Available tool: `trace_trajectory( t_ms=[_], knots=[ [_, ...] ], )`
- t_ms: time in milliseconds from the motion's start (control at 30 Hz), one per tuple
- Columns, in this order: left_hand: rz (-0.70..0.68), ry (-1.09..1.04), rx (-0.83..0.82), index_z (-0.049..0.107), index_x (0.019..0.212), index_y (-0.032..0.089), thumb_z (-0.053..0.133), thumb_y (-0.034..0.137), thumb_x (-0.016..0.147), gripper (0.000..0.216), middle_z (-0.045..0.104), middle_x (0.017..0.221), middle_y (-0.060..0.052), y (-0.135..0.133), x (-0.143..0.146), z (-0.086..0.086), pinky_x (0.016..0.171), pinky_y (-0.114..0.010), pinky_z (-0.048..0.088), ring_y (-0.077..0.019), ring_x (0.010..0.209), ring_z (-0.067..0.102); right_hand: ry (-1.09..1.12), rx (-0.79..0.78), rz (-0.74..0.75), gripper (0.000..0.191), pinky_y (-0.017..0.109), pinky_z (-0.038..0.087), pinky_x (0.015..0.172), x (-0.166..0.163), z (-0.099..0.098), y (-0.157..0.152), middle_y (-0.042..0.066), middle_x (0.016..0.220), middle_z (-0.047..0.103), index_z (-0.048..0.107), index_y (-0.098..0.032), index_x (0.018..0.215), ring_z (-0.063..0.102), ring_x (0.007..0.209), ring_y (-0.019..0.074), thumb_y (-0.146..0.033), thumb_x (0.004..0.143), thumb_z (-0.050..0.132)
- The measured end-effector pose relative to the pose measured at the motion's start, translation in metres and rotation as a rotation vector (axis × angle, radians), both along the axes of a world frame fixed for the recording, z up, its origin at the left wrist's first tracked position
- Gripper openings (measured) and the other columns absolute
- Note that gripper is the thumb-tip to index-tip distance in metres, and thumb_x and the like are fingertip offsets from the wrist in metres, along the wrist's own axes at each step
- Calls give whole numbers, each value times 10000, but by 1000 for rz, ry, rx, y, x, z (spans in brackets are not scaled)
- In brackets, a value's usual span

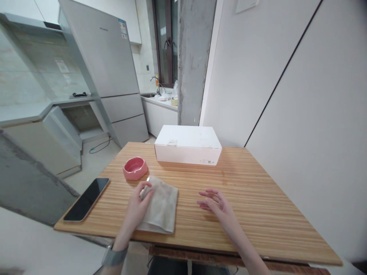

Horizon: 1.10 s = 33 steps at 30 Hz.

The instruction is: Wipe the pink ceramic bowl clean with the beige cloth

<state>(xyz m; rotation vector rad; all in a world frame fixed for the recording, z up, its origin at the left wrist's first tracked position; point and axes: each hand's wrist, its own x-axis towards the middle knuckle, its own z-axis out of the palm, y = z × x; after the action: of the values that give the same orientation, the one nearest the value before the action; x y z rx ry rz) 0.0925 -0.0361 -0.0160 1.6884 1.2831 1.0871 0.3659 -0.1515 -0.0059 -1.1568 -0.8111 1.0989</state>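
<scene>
A folded beige cloth lies on the wooden table near its front edge. My left hand rests on the cloth's left edge, fingers curled over its upper corner. My right hand hovers just above the bare table to the right of the cloth, fingers spread and holding nothing. A pink ashtray-like dish sits just beyond the cloth.
A white closed box stands at the table's far edge. A dark phone lies at the left front corner. A white wall runs along the right side. A fridge and kitchen counters stand beyond on the left.
</scene>
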Motion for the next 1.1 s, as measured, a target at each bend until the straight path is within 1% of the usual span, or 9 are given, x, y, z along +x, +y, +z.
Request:
trace_trajectory(
  t_ms=[200,400,500,567,633,767,833,967,1100],
  knots=[
    [192,591,163,619,1044,220,527,433,850,303,655,1115,-72,39,-97,-11,879,-361,464,-264,1012,622,-74,-14,-93,400,405,565,804,27,-12,-1,81,832,757,664,-208,818,721,791,233,-544,651,799],
    [303,949,311,614,1240,246,447,389,923,386,589,1206,-124,37,-109,-16,876,-409,468,-299,1078,567,-107,-16,-159,411,416,573,804,33,-14,-4,76,760,748,678,-198,761,720,759,238,-564,623,805],
    [463,972,415,657,1166,186,438,360,928,367,533,1284,-183,30,-86,-11,893,-515,445,-366,1134,509,-121,-9,-182,405,403,580,789,30,-18,-2,77,757,745,677,-198,748,718,754,234,-566,630,798],
    [450,842,496,645,1147,154,440,325,928,345,541,1267,-184,20,-56,-6,955,-523,416,-351,1169,493,-126,8,-217,410,396,585,779,24,-23,3,68,745,738,670,-201,735,718,753,233,-575,622,797],
    [291,597,508,655,1056,152,466,339,927,296,614,1114,-145,6,-15,-2,950,-449,447,-283,1060,564,-148,34,-239,407,395,586,780,13,-26,8,59,744,729,662,-203,736,718,763,234,-580,639,782],
    [-156,225,209,655,973,200,417,323,963,269,691,898,-54,-32,71,-4,678,-283,509,-172,751,636,-210,77,-182,356,393,583,804,-14,-31,16,81,821,737,668,-199,819,716,815,239,-551,770,690],
    [-328,166,176,656,1014,221,426,287,962,246,710,897,-38,-48,101,-8,706,-268,509,-163,785,656,-252,86,-130,357,411,565,864,-24,-34,16,104,953,744,684,-202,964,708,908,251,-529,832,628],
    [-402,252,238,636,1034,219,417,175,936,244,716,956,-54,-64,125,-16,768,-306,508,-193,867,673,-436,64,-119,376,450,466,1018,-30,-40,13,106,1129,719,701,-227,1081,646,1096,266,-497,919,495],
    [-412,259,205,623,1047,222,423,158,924,243,712,965,-55,-64,123,-17,769,-315,508,-204,888,671,-511,46,-108,392,427,495,976,-29,-44,11,109,1093,732,718,-221,1055,668,1035,265,-485,939,452]
  ],
)
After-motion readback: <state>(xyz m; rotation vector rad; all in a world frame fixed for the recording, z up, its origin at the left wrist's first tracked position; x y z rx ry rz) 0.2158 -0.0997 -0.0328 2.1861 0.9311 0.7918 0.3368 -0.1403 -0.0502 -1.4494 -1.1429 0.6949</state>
